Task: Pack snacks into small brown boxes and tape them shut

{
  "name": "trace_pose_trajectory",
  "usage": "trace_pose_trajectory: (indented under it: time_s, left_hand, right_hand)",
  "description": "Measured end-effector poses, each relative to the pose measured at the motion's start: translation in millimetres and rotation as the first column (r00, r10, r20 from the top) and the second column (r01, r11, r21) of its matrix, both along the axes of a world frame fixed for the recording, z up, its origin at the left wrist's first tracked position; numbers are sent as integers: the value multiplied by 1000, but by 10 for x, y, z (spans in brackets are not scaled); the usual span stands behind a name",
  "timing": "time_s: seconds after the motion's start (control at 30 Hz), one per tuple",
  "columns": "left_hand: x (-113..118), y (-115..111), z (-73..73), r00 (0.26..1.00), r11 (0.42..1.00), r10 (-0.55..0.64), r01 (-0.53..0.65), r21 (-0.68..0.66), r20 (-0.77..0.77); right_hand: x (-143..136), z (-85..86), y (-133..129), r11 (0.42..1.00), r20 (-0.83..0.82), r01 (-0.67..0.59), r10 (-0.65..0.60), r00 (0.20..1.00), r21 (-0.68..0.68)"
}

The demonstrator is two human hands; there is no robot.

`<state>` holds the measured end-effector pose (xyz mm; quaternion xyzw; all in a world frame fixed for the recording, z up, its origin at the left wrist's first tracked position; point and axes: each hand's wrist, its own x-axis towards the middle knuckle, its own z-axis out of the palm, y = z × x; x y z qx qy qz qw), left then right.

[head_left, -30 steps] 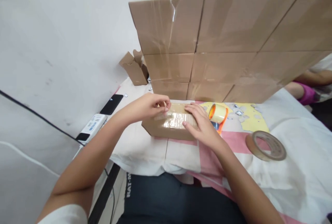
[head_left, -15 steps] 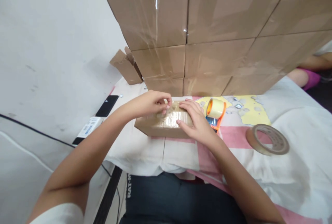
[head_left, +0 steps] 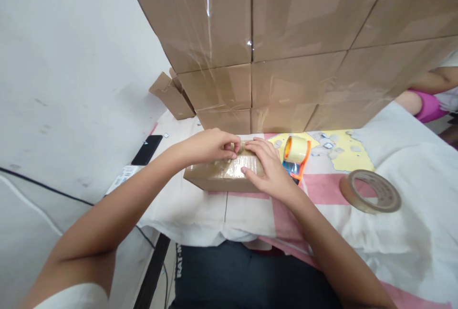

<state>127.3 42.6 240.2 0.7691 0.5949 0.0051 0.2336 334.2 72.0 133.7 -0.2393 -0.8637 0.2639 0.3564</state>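
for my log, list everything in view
Cardboard box: 1, brown, centre
Cardboard wall: 1, brown, behind
Open carton: 1, brown, back left
Likely phone: 1, black, left
Labelled object: 1, white, left
Tape dispenser: 1, orange, beside box
Tape roll: 1, tan, right
Cloth: 1, white/pink/yellow, underneath
Cables: 2+, black/white, left
Room wall: 1, white, left
Other person: 1, pink clothing, right
Left hand: 1, over box
Right hand: 1, on box

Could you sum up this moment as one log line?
left hand: curled at top of small taped box | right hand: spread on its right end | nearby: orange tape dispenser, tape roll
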Motion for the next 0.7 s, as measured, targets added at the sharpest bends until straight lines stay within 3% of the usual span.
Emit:
trace_pose_trajectory:
  time_s: [0.13,0.3,0.53,0.6,0.7]
  left_hand:
    - [26,-44,-12,995,997,56,-51,58,-85]
    - [77,-155,-64,987,987,139,-132,90,-79]
    - [45,-80,-91,883,949,312,-274,153,-352]
    - [35,-79,-62,886,941,324,-265,210,-332]
    - [91,-242,-84,933,923,247,-143,358,-262]
  right_hand:
    - [-1,-1,-4,1000,-4,4,-4,1000,-10]
    - [4,0,-6,1000,1,2,-2,1000,-11]
    - [9,-3,-21,1000,5,7,-7,1000,-3]
    - [3,-16,-14,1000,-2,9,-9,1000,-3]
    - [-10,-38,4,1000,-23,19,-19,1000,-8]
